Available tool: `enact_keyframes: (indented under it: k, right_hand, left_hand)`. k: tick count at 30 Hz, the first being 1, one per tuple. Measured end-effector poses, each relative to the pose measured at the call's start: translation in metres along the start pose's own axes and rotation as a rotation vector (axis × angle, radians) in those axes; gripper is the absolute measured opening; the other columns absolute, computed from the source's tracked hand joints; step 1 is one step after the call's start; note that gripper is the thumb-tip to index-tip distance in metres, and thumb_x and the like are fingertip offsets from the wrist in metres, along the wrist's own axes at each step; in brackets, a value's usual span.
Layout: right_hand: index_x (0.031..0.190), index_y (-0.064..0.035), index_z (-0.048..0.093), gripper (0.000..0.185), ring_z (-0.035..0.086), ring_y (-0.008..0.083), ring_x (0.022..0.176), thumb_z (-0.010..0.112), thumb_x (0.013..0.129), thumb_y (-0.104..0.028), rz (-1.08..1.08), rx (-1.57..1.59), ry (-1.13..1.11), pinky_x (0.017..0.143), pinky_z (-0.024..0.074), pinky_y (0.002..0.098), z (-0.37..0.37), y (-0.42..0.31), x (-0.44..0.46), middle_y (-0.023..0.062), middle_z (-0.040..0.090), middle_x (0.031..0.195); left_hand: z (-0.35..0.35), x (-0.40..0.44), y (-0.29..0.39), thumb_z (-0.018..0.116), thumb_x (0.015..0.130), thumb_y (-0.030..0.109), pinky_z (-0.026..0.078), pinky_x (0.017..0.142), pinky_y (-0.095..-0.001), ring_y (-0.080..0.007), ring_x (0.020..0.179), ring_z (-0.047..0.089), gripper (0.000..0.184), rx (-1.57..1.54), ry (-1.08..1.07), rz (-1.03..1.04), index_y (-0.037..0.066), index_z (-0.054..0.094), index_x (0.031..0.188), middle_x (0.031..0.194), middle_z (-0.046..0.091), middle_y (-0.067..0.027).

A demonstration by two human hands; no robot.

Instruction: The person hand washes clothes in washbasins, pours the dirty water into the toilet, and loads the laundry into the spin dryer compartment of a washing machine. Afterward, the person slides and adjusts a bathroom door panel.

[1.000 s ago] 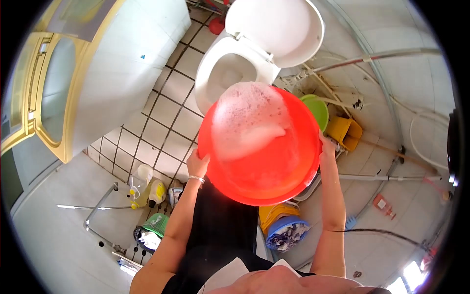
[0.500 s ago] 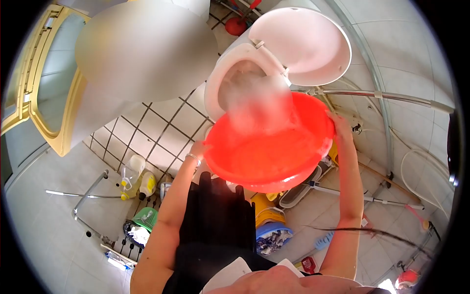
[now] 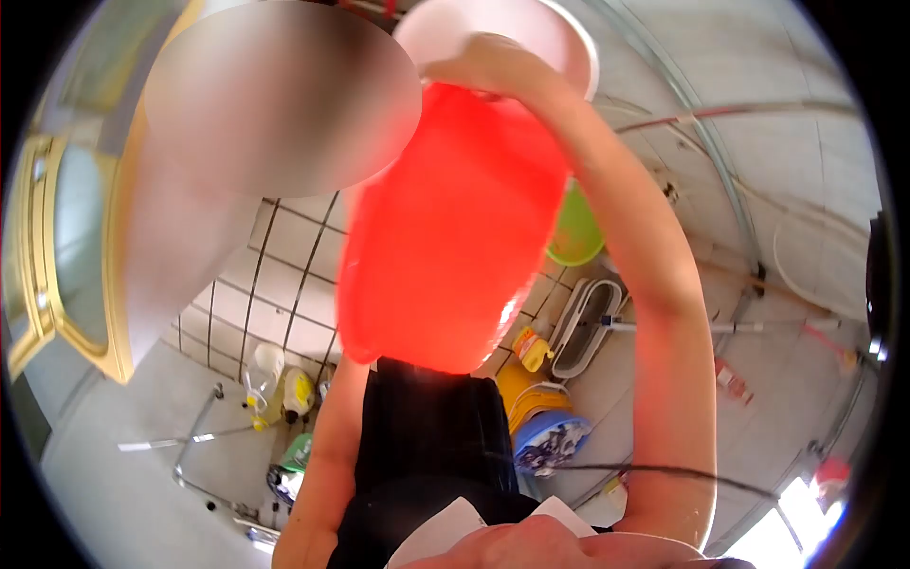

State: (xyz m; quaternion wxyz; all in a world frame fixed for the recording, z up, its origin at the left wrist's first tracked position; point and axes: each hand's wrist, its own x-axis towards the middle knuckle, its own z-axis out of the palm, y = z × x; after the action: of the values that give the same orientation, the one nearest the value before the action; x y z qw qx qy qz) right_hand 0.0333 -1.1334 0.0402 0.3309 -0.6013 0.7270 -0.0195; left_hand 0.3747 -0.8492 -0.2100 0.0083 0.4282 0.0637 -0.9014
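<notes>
A large red plastic basin (image 3: 445, 237) is tipped steeply, its inside turned away, so I cannot see what it holds. My right hand (image 3: 488, 66) is closed over the basin's far rim, with the arm bent around its right side. On the near left, my left forearm (image 3: 327, 455) runs up to the basin's lower edge. The fingers of that hand are hidden behind the basin, which they held by the rim a moment ago. Behind the basin, the raised white toilet lid (image 3: 569, 43) shows at the top, while the toilet bowl is hidden.
A green basin (image 3: 578, 228) stands right of the red one. On the floor are a yellow bottle (image 3: 533, 349), a blue-rimmed bin (image 3: 559, 444), a grey-white oblong tub (image 3: 586, 327) and bottles (image 3: 299, 394) at left. A yellow-framed door (image 3: 112, 284) stands left.
The red basin has gone from a shallow tilt, pouring water into the toilet, to a steep one. My right hand has risen from its right side to the far rim.
</notes>
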Motion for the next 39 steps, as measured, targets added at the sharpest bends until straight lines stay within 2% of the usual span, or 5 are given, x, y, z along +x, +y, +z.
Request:
enact_keyframes:
  k: [9, 17, 21, 29, 39]
  right_hand:
    - [0.105, 0.0025, 0.066, 0.049, 0.064, 0.0165, 0.083, 0.071, 0.073, -0.034, 0.074, 0.166, -0.224, 0.079, 0.0498, 0.0294, -0.057, 0.206, -0.152, 0.014, 0.068, 0.088]
    - [0.118, -0.0064, 0.065, 0.037, 0.062, 0.0138, 0.094, 0.055, 0.096, -0.034, 0.568, 1.347, 1.006, 0.08, 0.0481, 0.0277, 0.085, 0.492, -0.427, 0.0039, 0.067, 0.101]
    - [0.117, -0.0048, 0.064, 0.034, 0.063, 0.0178, 0.098, 0.055, 0.094, -0.028, 0.941, 1.048, 0.889, 0.085, 0.0519, 0.0324, 0.37, 0.614, -0.485, 0.0096, 0.068, 0.107]
    - [0.059, -0.0061, 0.062, 0.068, 0.06, 0.022, 0.05, 0.056, 0.08, -0.07, 1.328, 1.367, 0.439, 0.054, 0.0489, 0.0381, 0.673, 0.637, -0.343, 0.0082, 0.057, 0.05]
    - [0.105, 0.0061, 0.057, 0.05, 0.065, 0.0375, 0.097, 0.073, 0.075, -0.031, 1.552, 1.446, 1.359, 0.083, 0.0521, 0.0431, 0.73, 0.729, -0.184, 0.0261, 0.066, 0.099]
  left_hand:
    - [0.058, 0.031, -0.084, 0.066, 0.084, 0.026, 0.049, 0.091, -0.0383, -0.0191, 0.11, 0.058, 0.051, 0.022, -0.085, -0.006, 0.002, 0.052, 0.126, 0.119, 0.062, -0.0085]
    - [0.234, 0.083, -0.162, 0.065, 0.082, 0.017, 0.03, 0.044, -0.0199, -0.0056, 0.06, 0.048, 0.031, 0.498, 0.414, 0.391, 0.007, 0.059, 0.111, 0.103, 0.065, -0.0035]
    - [0.294, 0.155, -0.19, 0.064, 0.084, 0.006, 0.048, 0.087, -0.028, -0.0175, 0.107, 0.057, 0.05, 0.565, 0.386, 0.565, 0.003, 0.046, 0.131, 0.12, 0.057, -0.0065]
    - [0.259, 0.265, -0.173, 0.056, 0.092, 0.019, 0.033, 0.039, -0.0211, -0.0095, 0.054, 0.05, 0.032, 0.986, 0.56, 0.939, 0.0, 0.059, 0.118, 0.11, 0.064, -0.0124]
    - [0.216, 0.294, -0.092, 0.051, 0.091, 0.025, 0.033, 0.04, -0.0229, -0.0149, 0.052, 0.05, 0.047, 1.4, 0.539, 1.271, -0.013, 0.053, 0.119, 0.089, 0.064, -0.017]
